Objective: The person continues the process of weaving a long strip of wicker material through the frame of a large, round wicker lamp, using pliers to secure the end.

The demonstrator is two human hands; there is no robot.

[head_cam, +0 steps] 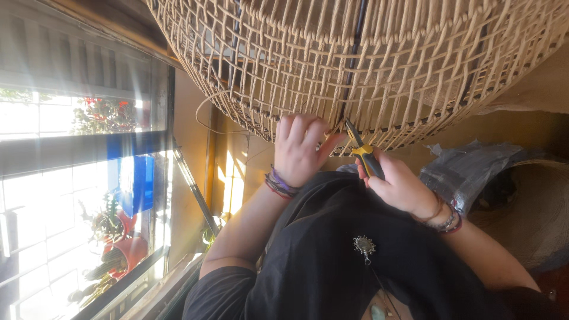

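A large woven wicker basket [367, 65] with a dark frame fills the upper view, its rim facing me. My left hand [302, 148], with purple bracelets on the wrist, presses its fingers against the weave at the rim. My right hand [400, 186] grips pliers [363, 151] with yellow and black handles. The pliers' tip touches the rim right beside my left fingertips. A loose wicker strand [204, 115] curls off the basket's left side. My black top with a round pendant [363, 245] shows below.
A window [71, 178] with bright sunlight takes up the left side, with red potted plants [127, 246] beyond it. A crumpled grey plastic sheet [468, 172] and another woven piece [533, 207] lie at the right.
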